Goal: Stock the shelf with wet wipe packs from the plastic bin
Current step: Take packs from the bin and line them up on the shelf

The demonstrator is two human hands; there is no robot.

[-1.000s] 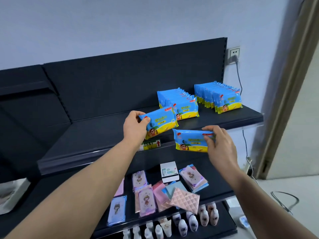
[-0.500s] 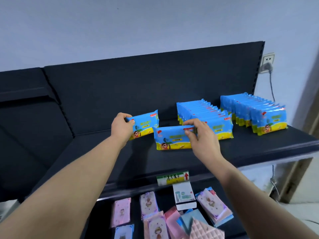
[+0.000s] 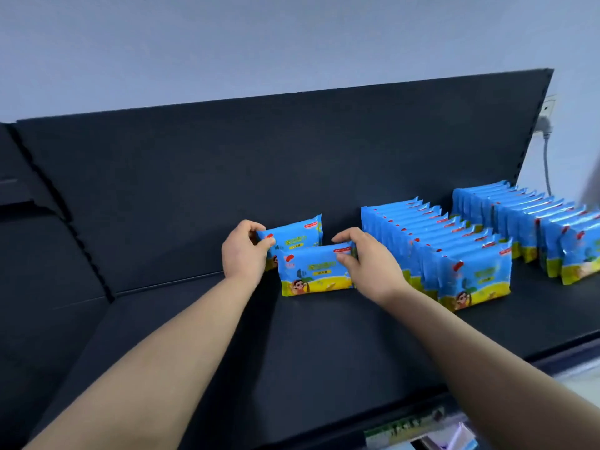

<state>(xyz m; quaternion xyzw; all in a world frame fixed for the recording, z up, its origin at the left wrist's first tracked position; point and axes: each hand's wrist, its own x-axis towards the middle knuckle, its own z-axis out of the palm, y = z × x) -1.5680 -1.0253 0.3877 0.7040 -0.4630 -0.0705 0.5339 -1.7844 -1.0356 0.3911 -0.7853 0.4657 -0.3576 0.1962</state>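
L hand pinching rear wet wipe pack | R hand gripping front wet wipe pack, upright on shelf | both left of pack rows

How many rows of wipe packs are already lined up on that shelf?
2: one full row right of the hands, another by the shelf's right end, partly cut off. Two loose packs are in hand.

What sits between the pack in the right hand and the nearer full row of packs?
Only the right hand itself; no other pack separates the front pack from the middle row, head view.
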